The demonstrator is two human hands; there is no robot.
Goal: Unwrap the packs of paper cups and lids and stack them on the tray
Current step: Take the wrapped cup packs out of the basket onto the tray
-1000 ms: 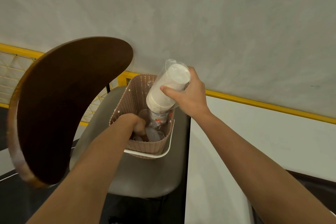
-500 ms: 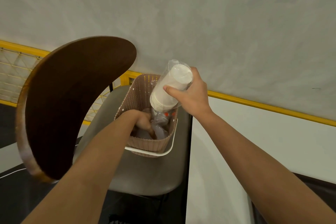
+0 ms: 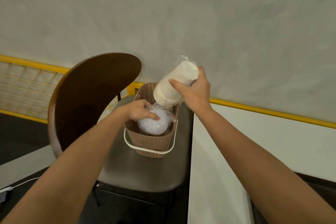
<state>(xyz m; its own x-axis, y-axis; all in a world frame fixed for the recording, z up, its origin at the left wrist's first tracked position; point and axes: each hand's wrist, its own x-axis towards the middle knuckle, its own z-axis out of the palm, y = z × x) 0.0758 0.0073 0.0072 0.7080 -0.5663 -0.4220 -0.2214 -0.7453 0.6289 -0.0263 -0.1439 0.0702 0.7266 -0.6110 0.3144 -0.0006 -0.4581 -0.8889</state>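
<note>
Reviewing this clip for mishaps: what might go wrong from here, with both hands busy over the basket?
The right hand alone holds the wrapped pack of cups tilted above the basket; the slick wrap might slip. The left hand grips the pack of lids inside the basket, and nothing steadies it on the chair seat, so lifting might tip it.
</note>
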